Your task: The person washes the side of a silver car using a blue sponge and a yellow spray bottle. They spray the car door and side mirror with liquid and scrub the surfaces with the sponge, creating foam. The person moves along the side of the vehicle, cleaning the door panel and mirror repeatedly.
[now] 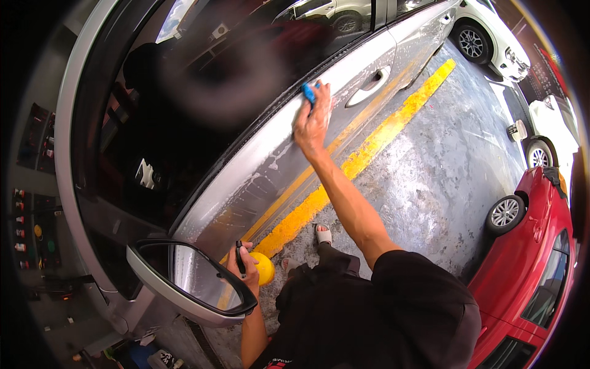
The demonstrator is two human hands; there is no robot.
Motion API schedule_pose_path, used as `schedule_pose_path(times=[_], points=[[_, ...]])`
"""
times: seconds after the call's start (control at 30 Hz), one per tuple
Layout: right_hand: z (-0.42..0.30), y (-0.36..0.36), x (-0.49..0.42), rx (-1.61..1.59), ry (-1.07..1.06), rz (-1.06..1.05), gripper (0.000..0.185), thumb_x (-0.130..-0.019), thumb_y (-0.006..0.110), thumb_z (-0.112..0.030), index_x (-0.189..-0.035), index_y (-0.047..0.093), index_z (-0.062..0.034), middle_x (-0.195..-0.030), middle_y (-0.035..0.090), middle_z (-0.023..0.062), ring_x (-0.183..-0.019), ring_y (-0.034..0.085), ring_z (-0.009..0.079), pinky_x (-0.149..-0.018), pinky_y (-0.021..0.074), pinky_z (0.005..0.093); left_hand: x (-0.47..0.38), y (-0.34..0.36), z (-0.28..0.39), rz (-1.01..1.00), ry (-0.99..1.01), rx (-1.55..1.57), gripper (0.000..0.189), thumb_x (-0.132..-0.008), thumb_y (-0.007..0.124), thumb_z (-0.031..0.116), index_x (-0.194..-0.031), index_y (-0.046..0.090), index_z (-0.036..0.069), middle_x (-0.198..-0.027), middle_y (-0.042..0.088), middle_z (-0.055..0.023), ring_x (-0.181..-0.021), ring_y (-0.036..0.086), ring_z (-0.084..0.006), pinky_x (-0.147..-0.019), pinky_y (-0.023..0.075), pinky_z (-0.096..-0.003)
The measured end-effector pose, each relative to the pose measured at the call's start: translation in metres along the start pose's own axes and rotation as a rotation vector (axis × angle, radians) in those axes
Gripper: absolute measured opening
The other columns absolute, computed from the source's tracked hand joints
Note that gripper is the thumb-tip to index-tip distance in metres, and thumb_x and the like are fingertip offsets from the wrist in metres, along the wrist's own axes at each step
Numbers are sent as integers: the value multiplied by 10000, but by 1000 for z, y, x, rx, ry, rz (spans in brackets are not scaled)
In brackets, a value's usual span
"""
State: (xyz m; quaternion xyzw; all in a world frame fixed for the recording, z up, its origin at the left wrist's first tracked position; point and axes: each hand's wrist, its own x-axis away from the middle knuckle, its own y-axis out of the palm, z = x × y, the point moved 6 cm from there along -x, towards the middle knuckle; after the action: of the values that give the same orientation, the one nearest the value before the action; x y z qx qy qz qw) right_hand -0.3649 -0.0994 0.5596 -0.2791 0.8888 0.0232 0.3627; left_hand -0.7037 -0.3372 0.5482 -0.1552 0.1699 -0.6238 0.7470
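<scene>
My right hand presses a small blue block, perhaps a clay bar or sponge, against the silver car door, just below the window trim and ahead of the door handle. Wet streaks and droplets cover the door's upper part. Low beside the side mirror, my left hand grips a pump spray bottle with a yellow body and a black spray head. The mirror housing stands close to that hand. The dark side window reflects the surroundings.
A yellow painted line runs along the grey floor next to the silver car. A red car stands behind me on the right. White cars and a white bucket are farther off. Bottles line the left wall.
</scene>
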Motion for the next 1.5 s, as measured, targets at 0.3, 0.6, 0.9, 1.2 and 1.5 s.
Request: schedule_pose_path(times=[0.3, 0.6, 0.9, 1.2, 1.5], points=[[148, -52, -169, 154, -157, 50, 445, -1054, 499, -157, -1460, 529, 23, -1409, 594, 293, -1304, 554, 487, -1144, 404, 516, -9, 22, -1, -18, 54, 101, 302, -1073, 564, 227, -1058, 730, -24, -894, 747, -86, -594, 624, -104, -596, 493, -266], [56, 1, -35, 127, -189, 50, 468, -1075, 515, -248, -1446, 561, 34, -1572, 508, 291, -1505, 411, 495, -1248, 283, 617, 37, -40, -32, 125, -28, -15, 250, -1065, 632, 232, -1072, 739, 7, -823, 715, -60, -644, 651, -128, -625, 507, -285], [-173, 51, 216, -14, -209, -173, 455, -1034, 536, -135, -1485, 591, -112, -1644, 498, 136, -1613, 318, 376, -1269, 55, 726, 69, -163, -100, 201, -72, 167, 221, -1029, 680, 180, -995, 738, -30, -719, 654, -81, -635, 626, -156, -600, 461, -316], [-199, 102, 340, -151, 193, -409, 373, -1040, 585, -186, -1370, 642, -20, -1391, 609, 278, -1315, 537, 470, -1145, 323, 619, 32, -278, -78, 152, 137, 8, 334, -1028, 697, 245, -848, 714, -36, -675, 663, -125, -549, 601, -199, -550, 432, -353], [-297, 96, 382, 47, 73, -61, 290, -1002, 625, -139, -1213, 676, 53, -1191, 678, 299, -1070, 614, 538, -952, 475, 597, 3, -317, -88, 49, 155, 107, 335, -1019, 723, 247, -841, 724, -36, -631, 637, -107, -550, 584, -163, -548, 428, -340]])
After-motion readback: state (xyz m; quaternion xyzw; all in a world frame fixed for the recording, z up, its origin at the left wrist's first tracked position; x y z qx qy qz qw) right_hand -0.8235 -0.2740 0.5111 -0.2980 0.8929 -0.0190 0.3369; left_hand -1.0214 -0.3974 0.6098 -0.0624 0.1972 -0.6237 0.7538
